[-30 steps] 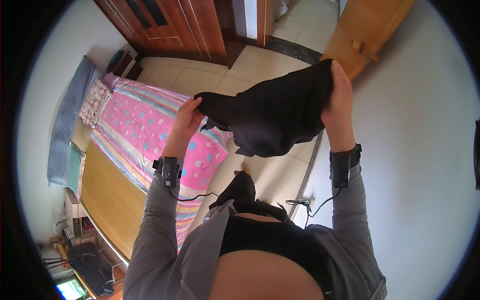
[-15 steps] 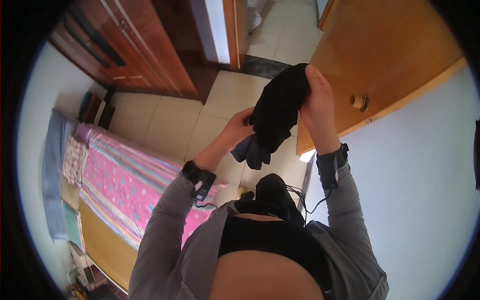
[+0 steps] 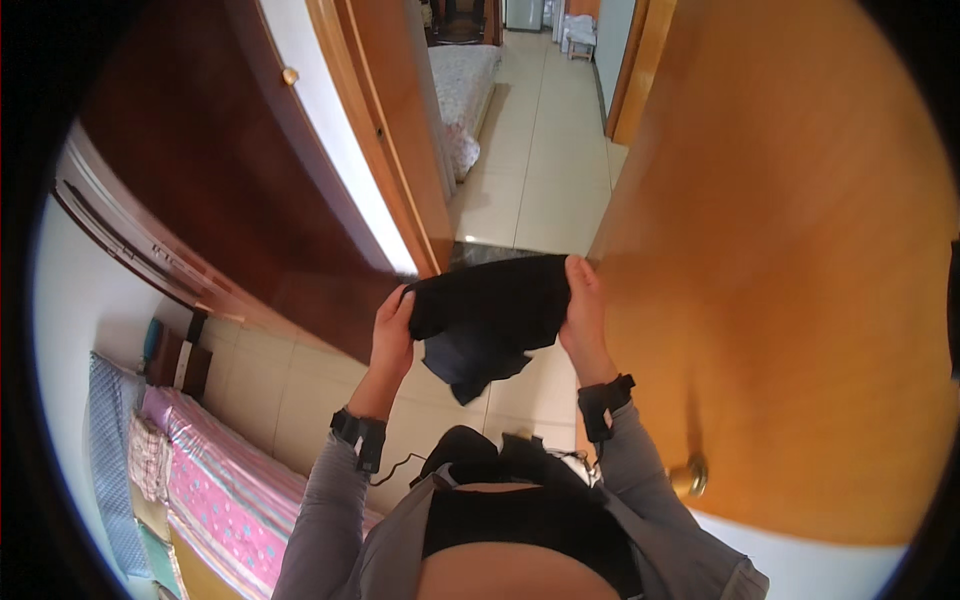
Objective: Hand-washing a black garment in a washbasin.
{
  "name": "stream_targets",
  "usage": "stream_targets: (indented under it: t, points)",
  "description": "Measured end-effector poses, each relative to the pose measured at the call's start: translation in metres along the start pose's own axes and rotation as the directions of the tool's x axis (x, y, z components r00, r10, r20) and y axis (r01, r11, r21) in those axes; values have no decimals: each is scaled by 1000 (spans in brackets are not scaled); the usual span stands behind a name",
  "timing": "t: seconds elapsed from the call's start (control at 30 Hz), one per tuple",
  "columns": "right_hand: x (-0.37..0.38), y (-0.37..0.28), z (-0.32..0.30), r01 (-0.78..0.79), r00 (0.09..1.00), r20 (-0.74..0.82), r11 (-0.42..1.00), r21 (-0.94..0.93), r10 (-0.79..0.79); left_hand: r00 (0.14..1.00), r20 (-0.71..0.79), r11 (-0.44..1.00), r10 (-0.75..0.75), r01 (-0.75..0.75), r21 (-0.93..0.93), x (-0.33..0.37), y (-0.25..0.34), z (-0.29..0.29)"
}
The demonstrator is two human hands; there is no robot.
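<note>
A black cloth garment (image 3: 490,305) hangs stretched between my two hands in front of my body. My left hand (image 3: 394,325) grips its left upper corner, thumb on top. At the right upper corner, my right hand (image 3: 583,310) holds it the same way. The upper edge runs nearly straight from hand to hand, while the lower part droops in loose, dark grey-black folds. Its exact kind cannot be made out. Both wrists wear black straps with small devices over grey sleeves.
An orange-brown wooden door (image 3: 780,260) with a round knob (image 3: 690,477) stands at my right. Ahead, a doorway leads to a tiled passage (image 3: 515,180) with a bed (image 3: 465,95). A dark wardrobe (image 3: 230,190) rises at left, and a bed with a pink sheet (image 3: 235,480) lies near left.
The garment went from bunched and upright to spread sideways, with my left hand now at its left corner. My view has swung up toward the doorway, and both hands sit lower in it.
</note>
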State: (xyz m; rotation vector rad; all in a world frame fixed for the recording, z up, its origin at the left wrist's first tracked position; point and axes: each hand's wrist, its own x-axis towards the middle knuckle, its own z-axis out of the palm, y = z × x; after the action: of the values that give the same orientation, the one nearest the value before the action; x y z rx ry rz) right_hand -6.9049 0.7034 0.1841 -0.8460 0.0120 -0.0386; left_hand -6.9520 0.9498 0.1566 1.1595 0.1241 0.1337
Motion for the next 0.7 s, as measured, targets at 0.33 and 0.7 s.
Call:
stream_targets:
  t: [0.33,0.7]
  points:
    - [271,-7,-15,-58,998,-15,998,11,58,988,51,971,-148,136,196,258,-24,20]
    - [546,-80,-72,225,869,-457,974,27,-188,660,576,699,-483,-105,707,579,-86,112]
